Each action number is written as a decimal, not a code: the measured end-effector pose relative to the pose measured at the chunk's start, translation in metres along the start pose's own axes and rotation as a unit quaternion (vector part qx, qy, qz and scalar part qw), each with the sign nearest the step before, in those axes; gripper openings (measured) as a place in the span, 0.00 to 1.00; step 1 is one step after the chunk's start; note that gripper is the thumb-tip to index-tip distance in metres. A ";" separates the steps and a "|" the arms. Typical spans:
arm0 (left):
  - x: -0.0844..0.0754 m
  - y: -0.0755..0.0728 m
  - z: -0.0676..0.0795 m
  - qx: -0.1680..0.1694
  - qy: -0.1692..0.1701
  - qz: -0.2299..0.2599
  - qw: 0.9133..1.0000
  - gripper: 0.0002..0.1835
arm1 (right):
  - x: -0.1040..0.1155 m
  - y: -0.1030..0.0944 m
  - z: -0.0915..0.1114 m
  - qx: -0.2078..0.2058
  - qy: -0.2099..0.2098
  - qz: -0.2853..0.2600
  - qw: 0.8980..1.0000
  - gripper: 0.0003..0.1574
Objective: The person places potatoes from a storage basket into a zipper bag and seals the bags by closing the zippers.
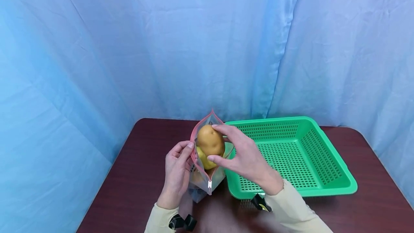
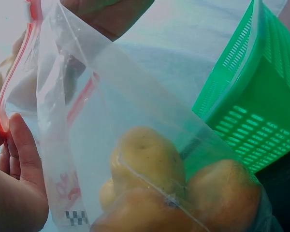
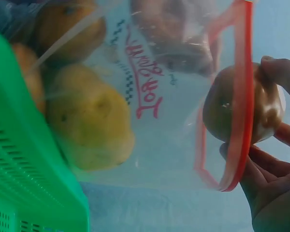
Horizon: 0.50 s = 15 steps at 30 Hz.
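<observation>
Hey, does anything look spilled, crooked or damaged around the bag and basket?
Nothing stands out. The left hand holds the open bag, the right hand holds a potato at its mouth, and the other potatoes lie inside. The green basket sits upright; I see no spill or obvious damage.

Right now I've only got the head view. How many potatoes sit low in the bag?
Observer: At least three potatoes, showing through the bag in the left wrist view.
Operator: Is the potato in the right hand fully below the zip edge?
Observer: No. The right wrist view shows it straddling that edge, part of it sticking out.
Operator: Any red print on the bag?
Observer: Yes, red lettering, seen from the right wrist.
</observation>
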State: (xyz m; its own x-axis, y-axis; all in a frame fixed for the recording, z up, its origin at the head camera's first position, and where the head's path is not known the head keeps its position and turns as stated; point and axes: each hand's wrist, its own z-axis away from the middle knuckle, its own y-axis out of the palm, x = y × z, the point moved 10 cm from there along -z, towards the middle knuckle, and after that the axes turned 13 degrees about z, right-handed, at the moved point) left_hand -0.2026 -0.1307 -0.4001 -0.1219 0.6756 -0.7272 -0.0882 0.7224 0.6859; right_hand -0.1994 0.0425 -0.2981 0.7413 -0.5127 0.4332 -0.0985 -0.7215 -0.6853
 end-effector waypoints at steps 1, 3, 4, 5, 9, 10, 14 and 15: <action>0.000 0.000 0.000 0.000 0.001 -0.002 1.000 0.06 | 0.001 0.001 0.001 -0.001 -0.006 0.010 1.000 0.48; 0.000 0.000 -0.001 0.000 0.001 -0.008 1.000 0.06 | 0.003 0.002 0.002 -0.004 -0.015 0.026 1.000 0.48; -0.001 0.000 -0.001 0.001 0.002 -0.010 1.000 0.07 | 0.003 0.002 0.003 -0.006 -0.020 0.032 0.999 0.48; -0.001 0.001 -0.001 0.002 0.002 -0.011 1.000 0.07 | 0.004 0.002 0.003 -0.008 -0.025 0.041 0.999 0.49; -0.002 0.001 -0.001 0.003 0.004 -0.013 1.000 0.06 | 0.009 0.004 0.003 -0.008 -0.049 0.084 0.995 0.48; -0.002 0.000 -0.001 0.001 0.005 -0.012 1.000 0.05 | 0.010 0.005 0.004 -0.005 -0.055 0.099 0.994 0.48; -0.004 -0.002 0.000 -0.009 0.007 -0.005 1.000 0.04 | 0.010 0.005 0.008 -0.001 -0.059 0.148 0.987 0.49; -0.005 -0.003 0.000 -0.012 0.008 -0.003 1.000 0.04 | 0.007 0.002 0.009 -0.007 -0.051 0.151 0.987 0.49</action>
State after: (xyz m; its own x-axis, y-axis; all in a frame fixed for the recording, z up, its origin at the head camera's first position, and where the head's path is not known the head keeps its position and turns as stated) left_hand -0.2014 -0.1359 -0.3987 -0.1369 0.6680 -0.7314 -0.1118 0.7232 0.6815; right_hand -0.1881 0.0417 -0.3019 0.7396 -0.6564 0.1489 -0.3338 -0.5497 -0.7658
